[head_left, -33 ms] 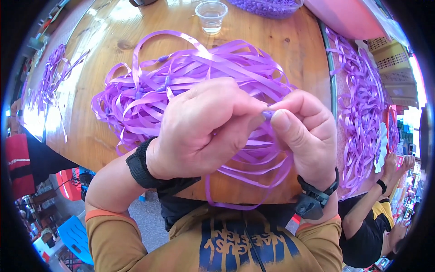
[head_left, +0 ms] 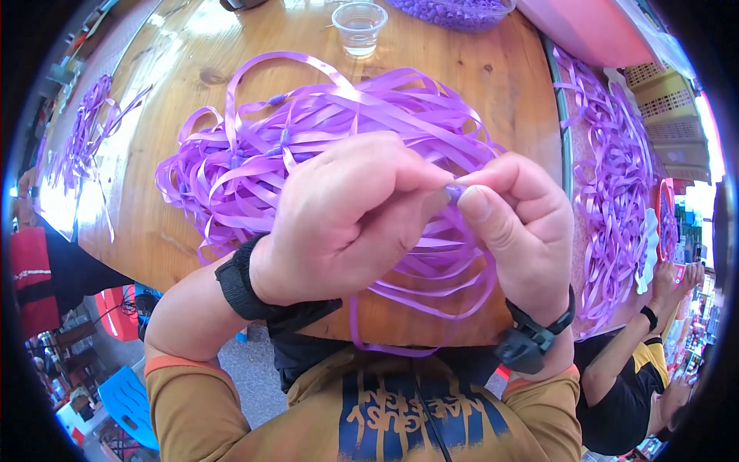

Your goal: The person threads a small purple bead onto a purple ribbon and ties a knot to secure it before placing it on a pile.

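My left hand (head_left: 346, 219) and my right hand (head_left: 527, 231) meet above the ribbon pile, thumb and finger pinched on each side. Between their fingertips is a small purple plastic piece (head_left: 455, 192), mostly covered by the fingers. Beneath both hands lies a big tangled heap of purple satin ribbon loops (head_left: 223, 177), with small darker purple pieces fastened on several of them. Loose ribbon strands hang down by the near table edge, below the right hand.
On the wooden table (head_left: 508, 85) stand a clear plastic cup (head_left: 359, 29) and a tub of small purple pieces (head_left: 454, 11). More purple ribbons lie at left (head_left: 85, 138) and right (head_left: 612, 192). A co-worker's arm (head_left: 627, 339) shows at lower right; a blue stool (head_left: 129, 404) stands lower left.
The fingertips and right wrist have shifted very slightly. Both hands stay pinched around the small purple piece, and the ribbon pile lies as before.
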A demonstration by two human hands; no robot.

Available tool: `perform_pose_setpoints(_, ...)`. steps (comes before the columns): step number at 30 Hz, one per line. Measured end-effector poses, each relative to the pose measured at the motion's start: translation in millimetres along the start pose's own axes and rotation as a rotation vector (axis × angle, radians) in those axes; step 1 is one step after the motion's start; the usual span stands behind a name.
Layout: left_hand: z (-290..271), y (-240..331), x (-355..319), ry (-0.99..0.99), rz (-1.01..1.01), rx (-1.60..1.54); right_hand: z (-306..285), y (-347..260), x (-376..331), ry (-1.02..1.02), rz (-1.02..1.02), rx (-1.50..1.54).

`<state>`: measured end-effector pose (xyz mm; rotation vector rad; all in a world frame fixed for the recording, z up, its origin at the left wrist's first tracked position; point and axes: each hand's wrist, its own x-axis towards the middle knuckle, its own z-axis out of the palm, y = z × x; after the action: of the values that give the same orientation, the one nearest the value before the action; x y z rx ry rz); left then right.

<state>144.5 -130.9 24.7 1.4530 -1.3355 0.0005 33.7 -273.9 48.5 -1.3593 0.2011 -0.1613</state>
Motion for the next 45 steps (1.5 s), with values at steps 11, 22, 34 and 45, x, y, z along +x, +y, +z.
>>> perform_pose_setpoints(11,5.9,3.2,0.2,0.025,0.044,0.076,-2.9,-7.0,-2.7,-0.007,0.056,0.004)
perform_pose_setpoints(22,7.4,0.8,-1.3,0.051,0.006,0.036,-2.4,3.6,1.0,-0.062,-0.055,0.001)
perform_pose_setpoints(34,10.2,-2.0,-2.5,0.073,-0.012,0.034,-6.1,-2.0,3.6,-0.086,0.176,0.211)
perform_pose_setpoints(45,4.0,4.3,-2.8,-0.014,-0.245,-0.274,-6.6,-3.1,2.8,-0.1,0.158,0.245)
